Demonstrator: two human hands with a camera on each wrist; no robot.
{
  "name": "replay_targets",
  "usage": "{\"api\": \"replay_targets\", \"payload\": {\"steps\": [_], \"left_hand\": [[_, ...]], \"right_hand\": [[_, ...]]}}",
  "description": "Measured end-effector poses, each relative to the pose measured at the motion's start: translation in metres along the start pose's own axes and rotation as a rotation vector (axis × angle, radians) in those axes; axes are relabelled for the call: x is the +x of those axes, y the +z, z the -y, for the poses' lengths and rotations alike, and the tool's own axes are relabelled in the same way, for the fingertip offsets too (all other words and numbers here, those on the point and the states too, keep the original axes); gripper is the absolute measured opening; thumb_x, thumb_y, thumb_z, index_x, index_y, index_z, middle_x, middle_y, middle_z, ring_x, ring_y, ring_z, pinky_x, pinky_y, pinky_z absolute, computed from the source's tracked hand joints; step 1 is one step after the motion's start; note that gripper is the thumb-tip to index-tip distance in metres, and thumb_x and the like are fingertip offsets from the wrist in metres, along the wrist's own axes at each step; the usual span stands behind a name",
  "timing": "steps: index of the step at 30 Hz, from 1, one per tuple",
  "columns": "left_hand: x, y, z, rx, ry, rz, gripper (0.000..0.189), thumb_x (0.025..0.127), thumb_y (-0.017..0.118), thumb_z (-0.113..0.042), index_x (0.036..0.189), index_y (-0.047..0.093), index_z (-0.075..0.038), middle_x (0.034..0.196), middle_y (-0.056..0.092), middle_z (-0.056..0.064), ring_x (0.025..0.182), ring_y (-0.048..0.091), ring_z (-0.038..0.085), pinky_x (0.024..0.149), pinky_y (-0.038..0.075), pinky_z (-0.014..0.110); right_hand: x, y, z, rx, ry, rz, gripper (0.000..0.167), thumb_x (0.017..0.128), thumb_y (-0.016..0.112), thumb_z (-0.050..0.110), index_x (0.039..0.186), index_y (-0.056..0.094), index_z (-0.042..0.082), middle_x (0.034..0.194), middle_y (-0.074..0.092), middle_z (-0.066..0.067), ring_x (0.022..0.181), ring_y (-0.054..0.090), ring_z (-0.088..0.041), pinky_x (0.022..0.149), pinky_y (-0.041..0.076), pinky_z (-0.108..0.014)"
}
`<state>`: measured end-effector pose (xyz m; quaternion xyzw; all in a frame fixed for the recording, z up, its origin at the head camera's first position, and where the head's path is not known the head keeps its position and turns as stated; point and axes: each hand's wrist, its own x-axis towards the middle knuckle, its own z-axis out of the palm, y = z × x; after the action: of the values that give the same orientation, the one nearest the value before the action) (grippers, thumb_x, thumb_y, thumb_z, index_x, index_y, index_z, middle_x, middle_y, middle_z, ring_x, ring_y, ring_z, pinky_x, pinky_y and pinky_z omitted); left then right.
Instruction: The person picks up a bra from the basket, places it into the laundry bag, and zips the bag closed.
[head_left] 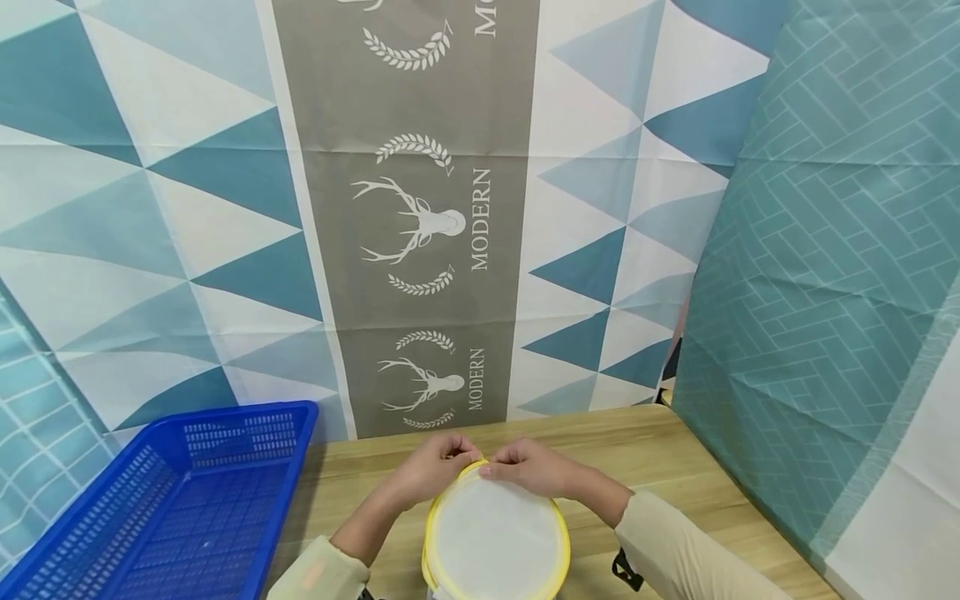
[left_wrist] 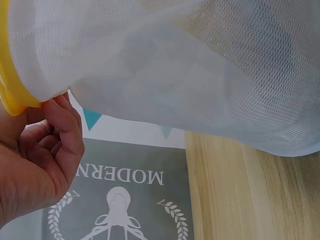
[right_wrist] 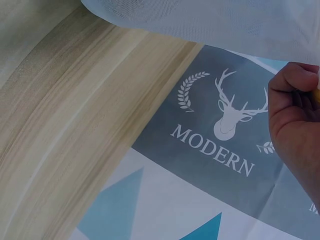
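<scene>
A white mesh laundry bag (head_left: pixel 498 533) with yellow edging (head_left: pixel 564 546) stands at the front of the table, its round end facing up. At the far side of that edging, my left hand (head_left: pixel 429 473) pinches the yellow trim between thumb and curled fingers. Close beside it, my right hand (head_left: pixel 542 472) pinches the same edge. In the left wrist view, the mesh side (left_wrist: pixel 200 85) hangs down from the left hand (left_wrist: pixel 42 155), and indistinct coloured shapes show through it. Only part of the right hand (right_wrist: pixel 295 100) appears in the right wrist view; its fingertips are cut off.
To the left stands a blue plastic basket (head_left: pixel 180 533) with perforated walls. The wooden table (head_left: pixel 637 442) ends at a patterned cloth (head_left: pixel 420 292) with deer prints behind it. A green cloth (head_left: pixel 817 275) hangs along the right side.
</scene>
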<state>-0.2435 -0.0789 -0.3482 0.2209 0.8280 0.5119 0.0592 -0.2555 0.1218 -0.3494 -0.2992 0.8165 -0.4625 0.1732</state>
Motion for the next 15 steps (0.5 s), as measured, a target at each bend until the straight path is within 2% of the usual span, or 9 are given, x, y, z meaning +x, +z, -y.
{"api": "replay_targets", "payload": {"steps": [7,15], "left_hand": [[-0.0001,-0.0023,0.0042,0.018,-0.015,-0.003,0.020,0.095,0.054,-0.018,0.094,0.064,-0.001,0.082,0.062,0.004,0.068,0.055,0.012,0.059,0.047,0.026],[-0.0023,-0.0046,0.0055,-0.003,-0.026,-0.005,0.020,0.095,0.053,-0.018,0.094,0.064,-0.001,0.083,0.062,0.005,0.069,0.055,0.012,0.060,0.048,0.027]], "right_hand": [[-0.0009,0.0000,-0.0021,-0.004,0.025,-0.035,0.029,0.095,0.054,0.029,0.093,0.071,0.006,0.074,0.066,-0.002,0.053,0.059,-0.007,0.050,0.049,-0.024],[-0.0012,-0.0001,-0.0012,-0.010,0.025,-0.045,0.029,0.094,0.055,0.030,0.094,0.071,0.006,0.077,0.069,-0.006,0.054,0.060,-0.007,0.050,0.050,-0.024]]}}
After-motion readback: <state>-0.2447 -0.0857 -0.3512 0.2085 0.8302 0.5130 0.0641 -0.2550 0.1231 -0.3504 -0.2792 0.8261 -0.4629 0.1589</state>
